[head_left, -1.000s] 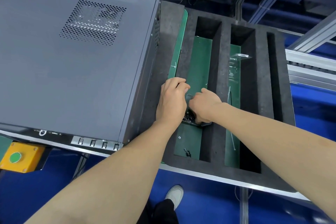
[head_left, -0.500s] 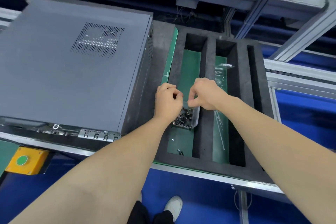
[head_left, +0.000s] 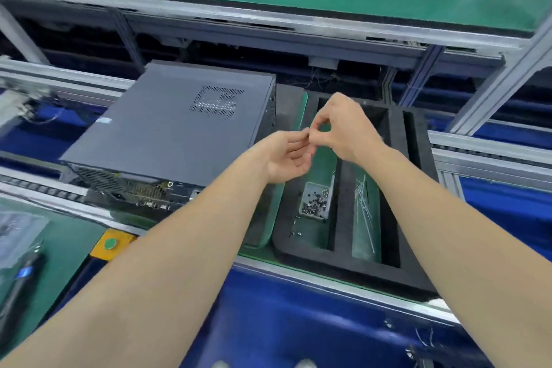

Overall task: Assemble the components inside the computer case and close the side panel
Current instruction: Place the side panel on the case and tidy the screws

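Observation:
The grey computer case [head_left: 167, 134] lies on its side on the conveyor, its vented side panel [head_left: 216, 104] on top and shut. To its right a black foam tray [head_left: 343, 266] holds a small clear box of screws [head_left: 316, 200]. Both hands hover above the tray's far end. My right hand [head_left: 346, 125] pinches something tiny, apparently a screw, between thumb and forefinger. My left hand [head_left: 283, 158] is cupped palm up just below, its fingertips meeting that pinch; blur hides whether anything lies in the palm.
White cable ties [head_left: 364, 203] lie in the tray's middle slot, and loose screws [head_left: 295, 233] in front of the box. A yellow box with a green button [head_left: 110, 243] sits at the near edge. An electric screwdriver [head_left: 21, 281] lies on the green mat at left.
Both hands have lifted out of the screw box and come together above the tray. The view has pulled back and tilted up, showing more of the line.

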The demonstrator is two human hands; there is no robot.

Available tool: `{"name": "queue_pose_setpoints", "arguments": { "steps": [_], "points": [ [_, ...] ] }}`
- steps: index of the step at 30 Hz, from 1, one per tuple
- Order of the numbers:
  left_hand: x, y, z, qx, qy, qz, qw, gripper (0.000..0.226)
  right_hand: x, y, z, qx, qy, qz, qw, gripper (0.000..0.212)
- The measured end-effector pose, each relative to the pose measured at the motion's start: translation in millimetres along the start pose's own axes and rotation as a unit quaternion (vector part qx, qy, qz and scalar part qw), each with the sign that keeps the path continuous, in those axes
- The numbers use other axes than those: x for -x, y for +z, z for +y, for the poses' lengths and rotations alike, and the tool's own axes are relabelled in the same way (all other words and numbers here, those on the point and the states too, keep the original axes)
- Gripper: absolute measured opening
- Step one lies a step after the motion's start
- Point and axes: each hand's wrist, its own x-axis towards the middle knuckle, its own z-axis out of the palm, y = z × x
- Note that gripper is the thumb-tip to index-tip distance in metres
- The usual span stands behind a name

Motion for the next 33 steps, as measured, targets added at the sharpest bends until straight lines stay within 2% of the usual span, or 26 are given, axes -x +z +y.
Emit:
{"name": "queue_pose_setpoints", "arguments": {
  "steps": [3, 8, 12, 15, 19, 22, 27, 31, 33],
  "points": [
    [34, -11, 18, 0.039, 0.038, -0.004, 0.999, 0.015, -1, 0, -33, -0.050, -0.035, 0.074, 0.995, 0.011],
    [95, -62, 43, 0.024, 0.175, 0.004, 0.984, 0.018, -12, 31, -122, -0.099, -0.065, 0.146, 0.982, 0.015],
    [156, -155, 54, 0.015, 0.284, 0.057, 0.957, 0.024, -22, 90, -228, -0.140, -0.087, 0.125, 0.978, 0.017],
    [207, -250, 54, 0.029, 0.319, 0.115, 0.940, 0.024, -18, 147, -318, -0.181, -0.083, 0.077, 0.977, 0.020],
    [267, -383, 42, 0.030, 0.298, 0.283, 0.911, 0.012, -1, 236, -428, -0.262, -0.012, -0.052, 0.964, 0.023],
    [293, -466, 29, 0.001, 0.245, 0.395, 0.886, 0.018, 9, 303, -485, -0.289, 0.062, -0.149, 0.944, 0.025],
    [297, -549, 12, -0.034, 0.214, 0.472, 0.855, 0.016, 19, 390, -530, -0.303, 0.182, -0.209, 0.912, 0.024],
    [282, -583, 9, -0.182, 0.159, 0.548, 0.800, 0.020, 24, 440, -544, -0.281, 0.250, -0.218, 0.901, 0.028],
    [275, -592, 10, -0.213, 0.139, 0.534, 0.806, 0.025, 25, 457, -549, -0.267, 0.279, -0.220, 0.896, 0.035]
  ]
}}
